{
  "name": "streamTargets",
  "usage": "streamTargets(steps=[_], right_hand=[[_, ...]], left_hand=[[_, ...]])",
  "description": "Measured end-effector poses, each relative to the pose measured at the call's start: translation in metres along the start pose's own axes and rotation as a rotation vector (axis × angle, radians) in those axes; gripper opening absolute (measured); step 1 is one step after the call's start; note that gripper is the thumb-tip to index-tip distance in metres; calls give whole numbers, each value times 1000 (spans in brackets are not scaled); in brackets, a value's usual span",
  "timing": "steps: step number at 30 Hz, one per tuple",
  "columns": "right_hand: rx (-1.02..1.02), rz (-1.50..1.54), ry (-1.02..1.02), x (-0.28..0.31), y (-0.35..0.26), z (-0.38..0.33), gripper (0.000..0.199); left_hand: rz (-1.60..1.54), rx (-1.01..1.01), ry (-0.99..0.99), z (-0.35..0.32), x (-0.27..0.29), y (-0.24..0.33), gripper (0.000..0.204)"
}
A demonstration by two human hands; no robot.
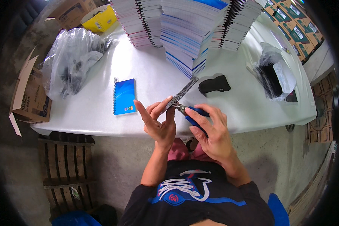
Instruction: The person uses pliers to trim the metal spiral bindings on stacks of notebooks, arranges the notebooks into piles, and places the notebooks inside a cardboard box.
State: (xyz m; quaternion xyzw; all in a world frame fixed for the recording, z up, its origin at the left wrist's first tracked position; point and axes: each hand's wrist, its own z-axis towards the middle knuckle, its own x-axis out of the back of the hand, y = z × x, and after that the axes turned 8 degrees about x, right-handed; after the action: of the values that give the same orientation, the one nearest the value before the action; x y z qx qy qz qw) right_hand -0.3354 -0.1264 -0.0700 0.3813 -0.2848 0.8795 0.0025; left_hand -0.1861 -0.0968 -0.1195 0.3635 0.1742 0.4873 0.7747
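Left hand [160, 127]: we're pinching a coil [184, 90];
Right hand [215, 138]: we're gripping pliers [182, 109], seemingly mid-trim;
Twelve-o'clock stacks [188, 34]: hiding what's left

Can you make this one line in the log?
Left hand: holds spiral coil | Right hand: blue-handled pliers at coil's near end | Blue notebook: on table

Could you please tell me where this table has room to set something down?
The white table is bare between the blue notebook and the central stack, and between the black item and the right plastic bag. Spiral-bound stacks beside that one crowd the far middle.
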Motion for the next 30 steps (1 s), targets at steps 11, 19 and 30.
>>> streamTargets(steps=[11,19,30], right_hand=[[-7,182,-12,-2,1,-3,36],[-610,1360,-130,-12,8,-9,37],[-420,-659,-180,22,76,-50,43]], left_hand=[[-64,-69,16,-2,-5,-1,91],[-48,-71,61,-2,-2,-6,77],[-342,485,120,55,78,-26,29]])
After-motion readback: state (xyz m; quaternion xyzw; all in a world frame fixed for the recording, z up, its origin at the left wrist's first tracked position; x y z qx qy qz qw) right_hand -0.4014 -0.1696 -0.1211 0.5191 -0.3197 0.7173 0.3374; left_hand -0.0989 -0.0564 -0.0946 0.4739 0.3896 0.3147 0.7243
